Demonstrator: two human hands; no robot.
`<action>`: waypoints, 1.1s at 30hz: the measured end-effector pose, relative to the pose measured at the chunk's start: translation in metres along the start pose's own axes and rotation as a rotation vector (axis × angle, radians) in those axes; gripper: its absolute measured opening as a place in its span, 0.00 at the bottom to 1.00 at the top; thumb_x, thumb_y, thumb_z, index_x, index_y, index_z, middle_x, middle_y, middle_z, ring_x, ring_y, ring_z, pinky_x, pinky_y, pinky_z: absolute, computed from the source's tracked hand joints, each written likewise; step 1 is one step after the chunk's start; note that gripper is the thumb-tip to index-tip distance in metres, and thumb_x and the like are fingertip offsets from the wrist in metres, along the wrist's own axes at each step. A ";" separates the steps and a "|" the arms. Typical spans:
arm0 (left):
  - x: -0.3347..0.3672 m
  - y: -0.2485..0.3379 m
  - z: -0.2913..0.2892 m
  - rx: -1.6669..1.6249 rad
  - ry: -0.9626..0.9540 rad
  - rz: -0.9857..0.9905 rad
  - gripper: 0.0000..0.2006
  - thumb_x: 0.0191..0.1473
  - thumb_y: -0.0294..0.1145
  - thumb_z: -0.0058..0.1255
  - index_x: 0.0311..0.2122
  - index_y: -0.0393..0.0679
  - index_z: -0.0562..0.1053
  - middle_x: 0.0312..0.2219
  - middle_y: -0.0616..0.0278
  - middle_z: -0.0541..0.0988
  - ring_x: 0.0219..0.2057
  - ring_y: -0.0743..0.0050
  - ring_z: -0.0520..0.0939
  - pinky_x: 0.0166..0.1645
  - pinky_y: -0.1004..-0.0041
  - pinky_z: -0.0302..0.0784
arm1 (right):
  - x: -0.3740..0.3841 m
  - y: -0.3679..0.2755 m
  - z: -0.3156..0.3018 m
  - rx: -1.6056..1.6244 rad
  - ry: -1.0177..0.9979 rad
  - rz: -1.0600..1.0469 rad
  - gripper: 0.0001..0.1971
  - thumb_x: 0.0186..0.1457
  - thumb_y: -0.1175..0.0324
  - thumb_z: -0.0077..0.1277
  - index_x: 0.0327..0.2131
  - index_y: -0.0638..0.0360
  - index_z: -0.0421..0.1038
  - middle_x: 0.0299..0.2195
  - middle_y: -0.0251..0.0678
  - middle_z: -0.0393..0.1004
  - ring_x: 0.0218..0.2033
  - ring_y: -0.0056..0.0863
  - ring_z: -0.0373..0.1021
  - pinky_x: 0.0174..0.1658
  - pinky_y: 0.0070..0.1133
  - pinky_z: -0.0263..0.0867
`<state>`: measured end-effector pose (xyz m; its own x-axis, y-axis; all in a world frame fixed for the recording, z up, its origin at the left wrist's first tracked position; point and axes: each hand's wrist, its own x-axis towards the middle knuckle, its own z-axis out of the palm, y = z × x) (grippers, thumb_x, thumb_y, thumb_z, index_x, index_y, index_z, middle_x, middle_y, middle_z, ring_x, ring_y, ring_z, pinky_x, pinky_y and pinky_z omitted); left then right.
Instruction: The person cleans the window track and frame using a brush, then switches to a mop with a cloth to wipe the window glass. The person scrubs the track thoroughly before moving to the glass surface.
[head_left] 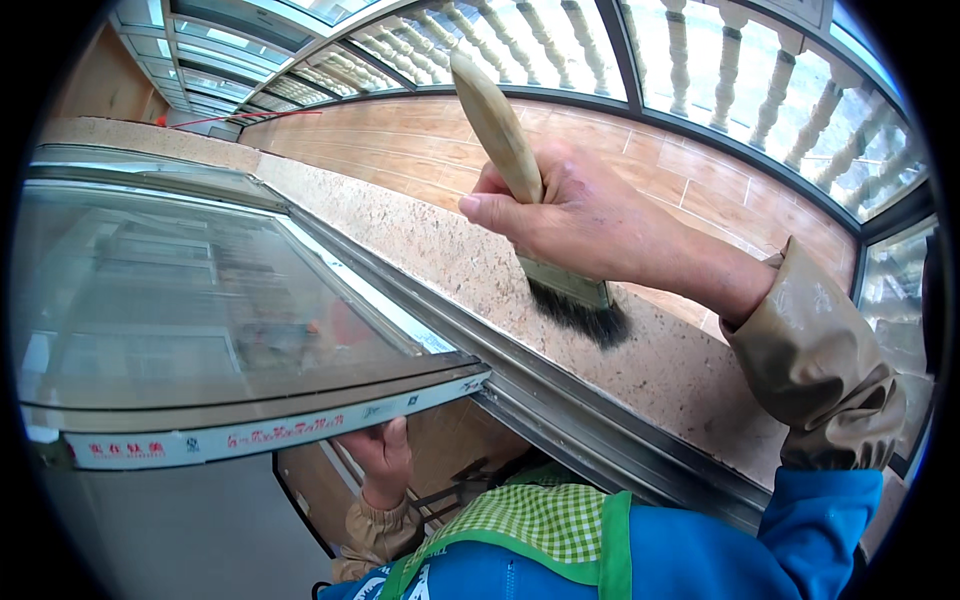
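My right hand (590, 215) is wrapped around a flat paintbrush with a pale wooden handle (495, 125). Its dark bristles (580, 312) fan out against the speckled beige stone sill (690, 375). Lower down, my left hand (384, 462) is closed at the edge of a sliding window sash (300, 432), the thumb beside its labelled white strip. Some of the left fingers are hidden by the sash. The sash's glass pane (180, 300) spreads across the left. A grey metal window track (590, 415) runs diagonally between the sash and the sill.
Past the sill lies a wood-look tiled floor (640, 155). Framed windows with pale balusters (725, 65) outside line the far side. A thin red rod (250, 119) shows at the far left. My green checked apron (540, 520) is close to the track.
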<state>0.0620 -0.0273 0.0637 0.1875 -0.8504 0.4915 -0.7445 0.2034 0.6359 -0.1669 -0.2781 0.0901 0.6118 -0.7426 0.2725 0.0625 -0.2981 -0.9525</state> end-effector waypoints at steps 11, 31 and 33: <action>0.018 -0.018 -0.008 -0.052 -0.093 0.090 0.36 0.53 0.32 0.58 0.61 0.35 0.50 0.52 0.56 0.66 0.50 0.65 0.70 0.56 0.67 0.63 | -0.081 -0.019 0.030 -0.283 -0.075 0.186 0.18 0.60 0.57 0.48 0.23 0.60 0.71 0.14 0.35 0.68 0.16 0.22 0.66 0.20 0.24 0.64; 0.002 0.080 0.016 -0.261 -0.311 0.613 0.25 0.45 0.26 0.60 0.47 0.28 0.64 0.35 0.48 0.71 0.31 0.53 0.78 0.32 0.67 0.77 | -0.245 -0.218 0.092 -0.392 0.552 -0.660 0.18 0.59 0.57 0.47 0.25 0.63 0.72 0.13 0.28 0.64 0.12 0.16 0.55 0.15 0.16 0.49; -0.006 0.099 0.031 -0.320 -0.349 0.708 0.25 0.45 0.26 0.59 0.47 0.26 0.64 0.36 0.46 0.70 0.31 0.53 0.78 0.31 0.68 0.77 | -0.270 -0.230 0.099 -0.478 0.561 -0.681 0.18 0.59 0.57 0.48 0.24 0.62 0.71 0.12 0.28 0.64 0.10 0.16 0.55 0.13 0.15 0.50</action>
<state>-0.0327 -0.0167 0.1054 -0.5018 -0.5612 0.6582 -0.3847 0.8263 0.4113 -0.2682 0.0504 0.2225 0.0951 -0.4627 0.8814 -0.1376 -0.8830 -0.4487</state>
